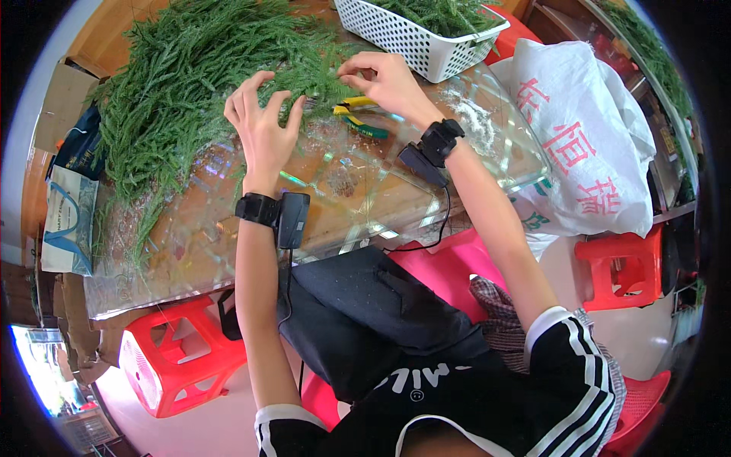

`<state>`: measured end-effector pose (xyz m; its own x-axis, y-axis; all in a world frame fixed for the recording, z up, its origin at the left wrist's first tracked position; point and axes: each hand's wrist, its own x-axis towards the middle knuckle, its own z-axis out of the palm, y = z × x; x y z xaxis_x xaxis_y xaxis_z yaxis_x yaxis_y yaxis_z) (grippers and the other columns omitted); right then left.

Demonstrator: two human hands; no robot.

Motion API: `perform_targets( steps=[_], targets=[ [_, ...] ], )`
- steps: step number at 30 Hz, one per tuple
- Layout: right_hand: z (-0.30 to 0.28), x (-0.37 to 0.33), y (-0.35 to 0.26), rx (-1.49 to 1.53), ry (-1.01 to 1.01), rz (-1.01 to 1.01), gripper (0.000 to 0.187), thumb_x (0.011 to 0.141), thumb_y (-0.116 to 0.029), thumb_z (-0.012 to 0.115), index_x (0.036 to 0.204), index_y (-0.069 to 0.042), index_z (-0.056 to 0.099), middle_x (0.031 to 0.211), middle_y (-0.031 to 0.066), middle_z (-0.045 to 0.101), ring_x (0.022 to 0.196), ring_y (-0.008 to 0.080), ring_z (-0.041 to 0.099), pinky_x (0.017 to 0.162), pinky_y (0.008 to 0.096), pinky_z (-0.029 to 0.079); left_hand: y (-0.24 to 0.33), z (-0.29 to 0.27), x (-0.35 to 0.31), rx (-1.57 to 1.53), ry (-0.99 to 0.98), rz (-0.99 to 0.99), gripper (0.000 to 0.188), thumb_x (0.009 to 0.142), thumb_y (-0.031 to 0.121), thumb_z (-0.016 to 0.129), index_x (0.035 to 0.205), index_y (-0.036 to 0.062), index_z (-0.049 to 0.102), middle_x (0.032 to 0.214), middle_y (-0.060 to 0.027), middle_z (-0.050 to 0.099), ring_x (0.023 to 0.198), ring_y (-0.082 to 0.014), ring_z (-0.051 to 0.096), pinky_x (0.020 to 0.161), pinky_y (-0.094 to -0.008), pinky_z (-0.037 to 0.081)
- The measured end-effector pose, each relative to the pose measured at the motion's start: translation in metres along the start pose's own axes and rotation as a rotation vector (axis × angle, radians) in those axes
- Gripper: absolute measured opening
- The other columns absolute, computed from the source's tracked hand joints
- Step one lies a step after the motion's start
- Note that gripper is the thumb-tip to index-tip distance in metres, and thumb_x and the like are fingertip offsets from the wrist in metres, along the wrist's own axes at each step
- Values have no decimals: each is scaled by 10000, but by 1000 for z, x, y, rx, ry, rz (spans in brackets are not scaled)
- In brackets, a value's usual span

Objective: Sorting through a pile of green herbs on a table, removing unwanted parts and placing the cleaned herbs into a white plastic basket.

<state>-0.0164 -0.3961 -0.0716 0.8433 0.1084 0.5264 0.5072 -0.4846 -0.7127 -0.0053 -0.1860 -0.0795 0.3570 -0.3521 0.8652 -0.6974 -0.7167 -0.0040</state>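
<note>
A large heap of green fern-like sprigs (179,72) covers the far left of the table. My left hand (263,126) is over the heap's right edge with its fingers spread and curved, its thumb beside the greenery. To its right, my right hand (384,84) has thumb and forefinger pinched at the tip of a green sprig (324,75). A pair of pliers (347,111) with yellow and green handles lies on the table just below the right fingers. Loose green bits and white powder are scattered around the hands.
A white perforated basket (426,47) of greenery stands at the far right, beside a large white sack (582,137). White powder (476,122) lies on the plastic-covered table (343,183). Red stools (179,354) flank the table; a paper bag (70,217) stands at its left edge.
</note>
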Motion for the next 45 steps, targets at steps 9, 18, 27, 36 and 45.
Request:
perform_targets(
  steps=[9, 18, 27, 36, 45],
  targets=[
    [2, -1, -6, -360, 195, -570, 122, 701, -11, 642, 816, -50, 649, 766, 46, 596, 727, 210, 558, 668, 288, 452, 8, -1, 4, -56, 16, -56, 189, 753, 213, 667, 915, 121, 633, 1211, -59, 442, 1126, -255, 365, 956, -414, 233],
    [5, -5, -11, -271, 145, -461, 160, 707, -159, 680, 839, -74, 651, 787, 33, 584, 787, 195, 542, 717, 298, 409, 11, -3, 1, -48, -114, 60, 132, 761, 172, 644, 886, 132, 625, 1219, -34, 450, 1146, -249, 360, 979, -434, 221],
    [11, -6, -24, -605, 184, -512, 435, 619, -306, 723, 992, -122, 595, 1082, 34, 523, 1110, 195, 443, 988, 455, 220, 20, 2, 0, -37, -7, 41, 90, 738, 156, 662, 807, 106, 633, 1187, -35, 474, 1117, -246, 389, 968, -433, 234],
    [22, -8, -36, -624, 274, -417, 502, 593, -245, 738, 1057, -144, 577, 1261, 22, 440, 1240, 180, 361, 1017, 460, 143, 21, 6, 0, -334, 56, -215, 98, 749, 164, 670, 791, 81, 639, 1187, -59, 466, 1132, -264, 363, 942, -414, 241],
    [27, -7, -25, -693, 219, -363, 482, 594, -222, 728, 1041, -110, 588, 1128, 20, 535, 1168, 161, 432, 1039, 468, 144, 17, 3, 3, -172, -69, -191, 110, 769, 183, 649, 773, 76, 626, 1192, -65, 440, 1149, -269, 335, 959, -428, 208]
  ],
)
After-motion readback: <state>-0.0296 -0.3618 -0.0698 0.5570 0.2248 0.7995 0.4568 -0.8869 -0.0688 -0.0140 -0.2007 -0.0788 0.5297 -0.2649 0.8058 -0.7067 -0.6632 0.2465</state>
